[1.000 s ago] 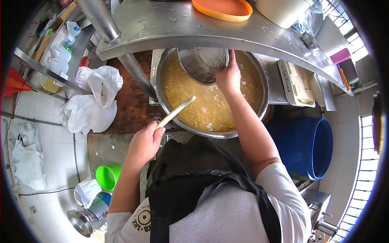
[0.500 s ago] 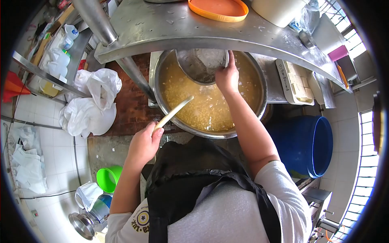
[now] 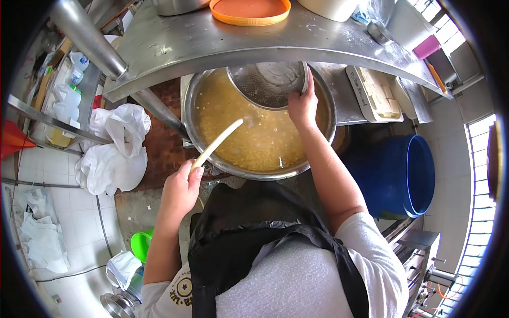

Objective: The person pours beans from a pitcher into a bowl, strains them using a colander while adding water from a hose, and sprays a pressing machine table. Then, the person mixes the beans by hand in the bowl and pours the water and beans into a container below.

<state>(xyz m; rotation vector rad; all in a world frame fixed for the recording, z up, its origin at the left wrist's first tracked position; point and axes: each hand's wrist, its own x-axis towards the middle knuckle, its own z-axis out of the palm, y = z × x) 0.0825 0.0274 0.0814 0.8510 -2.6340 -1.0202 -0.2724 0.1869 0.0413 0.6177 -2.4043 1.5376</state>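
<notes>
A large steel pot stands in front of me, full of cloudy yellowish liquid with many pale kernels or grains in it. My right hand grips the rim of a perforated metal colander, which is tilted over the far side of the pot. The shelf edge partly hides the colander. My left hand is wrapped round a pale, curved hose. The hose's free end points over the pot, and the liquid surface is disturbed close to it.
A steel shelf overhangs the pot's far side, with an orange lid on it. On the right are a blue barrel and a tray of pale blocks. White bags lie left, above a green bucket.
The view has shifted slightly. The colander shows more of its perforated inside and is tilted differently. My left hand still holds the hose over the pot.
</notes>
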